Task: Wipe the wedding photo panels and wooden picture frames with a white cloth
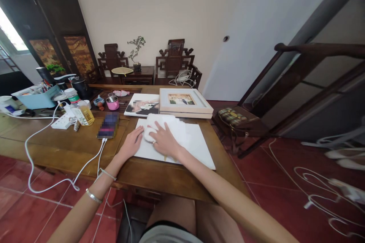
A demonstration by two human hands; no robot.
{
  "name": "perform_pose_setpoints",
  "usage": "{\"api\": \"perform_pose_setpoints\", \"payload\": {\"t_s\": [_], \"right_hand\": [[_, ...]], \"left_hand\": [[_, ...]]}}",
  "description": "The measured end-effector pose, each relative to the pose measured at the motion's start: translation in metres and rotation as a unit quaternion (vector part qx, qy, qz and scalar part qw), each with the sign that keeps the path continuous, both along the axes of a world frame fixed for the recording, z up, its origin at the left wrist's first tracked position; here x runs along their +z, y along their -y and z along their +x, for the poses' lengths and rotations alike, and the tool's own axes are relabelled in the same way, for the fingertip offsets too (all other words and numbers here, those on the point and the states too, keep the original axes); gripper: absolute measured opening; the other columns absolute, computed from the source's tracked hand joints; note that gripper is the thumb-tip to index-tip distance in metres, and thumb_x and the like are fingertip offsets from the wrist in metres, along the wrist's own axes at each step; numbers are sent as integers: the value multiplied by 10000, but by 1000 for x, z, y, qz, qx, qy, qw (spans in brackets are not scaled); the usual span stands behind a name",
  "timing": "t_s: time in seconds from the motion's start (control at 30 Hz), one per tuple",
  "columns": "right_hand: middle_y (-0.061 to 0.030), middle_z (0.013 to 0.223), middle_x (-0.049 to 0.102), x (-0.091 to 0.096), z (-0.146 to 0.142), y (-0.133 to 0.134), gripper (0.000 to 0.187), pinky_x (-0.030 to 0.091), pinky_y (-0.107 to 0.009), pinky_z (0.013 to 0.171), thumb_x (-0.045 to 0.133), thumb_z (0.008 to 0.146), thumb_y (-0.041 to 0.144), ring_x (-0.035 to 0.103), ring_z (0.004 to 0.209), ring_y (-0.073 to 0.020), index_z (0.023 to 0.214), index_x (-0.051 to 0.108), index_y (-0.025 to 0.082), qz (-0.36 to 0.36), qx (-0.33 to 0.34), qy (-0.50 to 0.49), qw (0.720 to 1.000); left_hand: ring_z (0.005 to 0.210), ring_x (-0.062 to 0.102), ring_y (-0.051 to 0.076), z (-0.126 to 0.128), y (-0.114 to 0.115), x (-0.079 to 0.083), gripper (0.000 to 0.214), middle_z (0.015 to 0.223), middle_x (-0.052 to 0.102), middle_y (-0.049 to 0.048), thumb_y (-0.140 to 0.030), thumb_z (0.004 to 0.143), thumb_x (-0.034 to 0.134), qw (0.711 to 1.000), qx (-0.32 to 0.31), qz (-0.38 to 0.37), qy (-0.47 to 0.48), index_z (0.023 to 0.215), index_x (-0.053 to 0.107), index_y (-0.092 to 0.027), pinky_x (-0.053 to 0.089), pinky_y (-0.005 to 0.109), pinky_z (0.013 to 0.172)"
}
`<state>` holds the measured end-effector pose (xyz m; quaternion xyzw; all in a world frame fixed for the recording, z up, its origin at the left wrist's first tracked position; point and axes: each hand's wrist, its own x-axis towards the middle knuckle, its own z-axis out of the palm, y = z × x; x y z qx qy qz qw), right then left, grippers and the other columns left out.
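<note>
My right hand point(166, 141) lies with its fingers spread on a folded white cloth or wad of tissue point(152, 119), pressing it against a flat white board point(199, 148). At the board's left edge rests my left hand point(133, 141), its fingers stretched out over the edge and beside the cloth. The undersides of its fingers are hidden. Just behind the board are a photo panel point(145, 109) and a light wooden picture frame point(209, 112) with a small photo inside it.
On the wooden table point(125, 174), a phone point(108, 125) on white cables lies left of my hands. Beyond it stand a pink cup point(112, 103), a bottle of yellow liquid point(85, 114), a power strip point(62, 121) and a blue bin point(40, 98). A chair holding a plaid bag point(234, 117) stands right.
</note>
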<state>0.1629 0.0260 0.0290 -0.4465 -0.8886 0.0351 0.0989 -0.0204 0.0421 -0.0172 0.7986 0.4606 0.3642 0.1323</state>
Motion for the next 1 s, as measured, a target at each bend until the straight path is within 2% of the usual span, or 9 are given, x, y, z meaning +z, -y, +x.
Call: {"api": "perform_pose_setpoints", "payload": {"t_s": [0.17,0.27,0.37,0.47,0.57,0.67,0.83,0.93,1.0], "right_hand": [[-34,1435,355,11,11,70,424,63,-576,1070,470,631,58,95,1365,-304,1012,603,190,-52,145,3,988],[-51,1399,414,18,29,91,387,69,-509,1101,485,638,80,129,1367,-252,991,594,197,-95,182,-7,979],[-118,1377,429,17,44,77,361,138,-428,1108,467,666,86,222,1345,-204,998,579,173,-87,143,-28,985],[-148,1328,472,10,47,39,363,174,-446,1087,427,714,89,238,1340,-210,1046,555,158,-46,58,-22,997],[-167,1239,545,5,31,3,370,168,-528,1051,397,740,78,226,1340,-257,1075,544,137,-26,-28,-12,999],[-174,1319,475,3,4,-9,383,128,-604,1019,400,766,103,196,1338,-319,1125,530,133,-13,-52,-23,998],[-113,1342,469,5,-16,30,331,104,-538,1067,472,714,104,188,1343,-304,1017,596,158,8,130,-26,991],[-114,1264,539,10,1,63,300,113,-487,1087,500,694,115,204,1344,-260,972,598,165,-17,222,-20,975],[-120,1230,560,15,19,75,287,144,-445,1091,519,682,128,253,1329,-232,955,591,177,-48,229,-12,972]], "left_hand": [[1242,452,218,-4,-1,-1,379,1296,526,114,-205,871,361,1000,-9,-16,1,1188,555,-129,350,419,1065],[1257,431,227,-5,0,-1,382,1311,510,121,-217,863,387,999,-22,-20,-13,1192,554,-122,347,431,1065],[1254,435,232,-4,0,-1,378,1305,514,125,-215,859,393,999,-14,-19,-27,1183,564,-119,341,435,1068],[1242,451,229,-2,2,2,368,1289,530,127,-240,872,387,1000,-7,-17,-23,1163,581,-123,343,427,1067],[1271,415,207,1,5,9,376,1329,497,96,-291,897,373,1000,-16,1,13,1196,558,-157,313,409,1085],[1315,343,184,3,9,16,418,1383,436,77,-327,922,326,998,-26,7,56,1268,492,-161,261,375,1112],[1358,248,165,2,10,18,506,1433,363,46,-395,939,206,994,6,-12,106,1355,376,-163,199,355,1133],[1373,196,165,3,9,16,525,1451,325,44,-403,942,177,994,9,-26,107,1369,351,-153,175,367,1139],[1365,224,171,3,9,13,529,1438,345,66,-406,940,195,995,0,-37,91,1344,395,-129,193,368,1135]]}}
